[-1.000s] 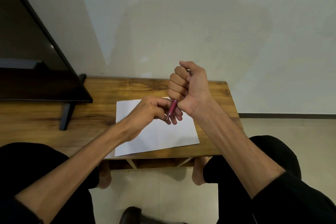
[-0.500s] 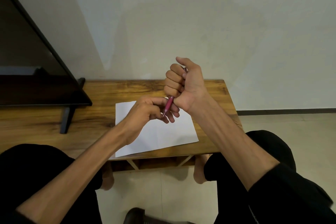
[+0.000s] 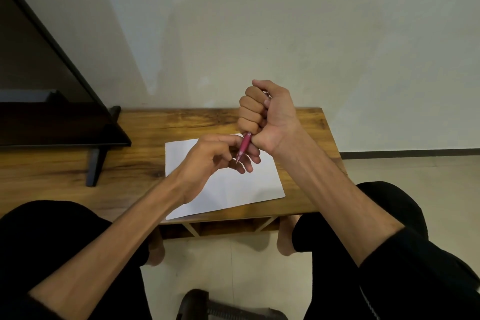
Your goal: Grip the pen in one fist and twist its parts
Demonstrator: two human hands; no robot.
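Note:
My right hand (image 3: 267,109) grips a pink pen (image 3: 244,145) in a fist, tip pointing down and left; most of its barrel is hidden inside the fingers. My left hand (image 3: 215,156) is just below it, with curled fingers around the pen's tip; I cannot see whether they pinch it. Both hands hover above a white sheet of paper (image 3: 233,189) lying on a low wooden table (image 3: 145,143).
A dark flat screen (image 3: 39,101) on a black foot (image 3: 96,166) stands on the table's left part. A pale wall rises behind. My knees in black trousers flank the table's near edge, bare feet under it. A dark object (image 3: 207,306) lies on the tiled floor.
Both hands have stayed together around the pen over the paper; the view shifted slightly. The left fingers have worked a little at the pen's tip.

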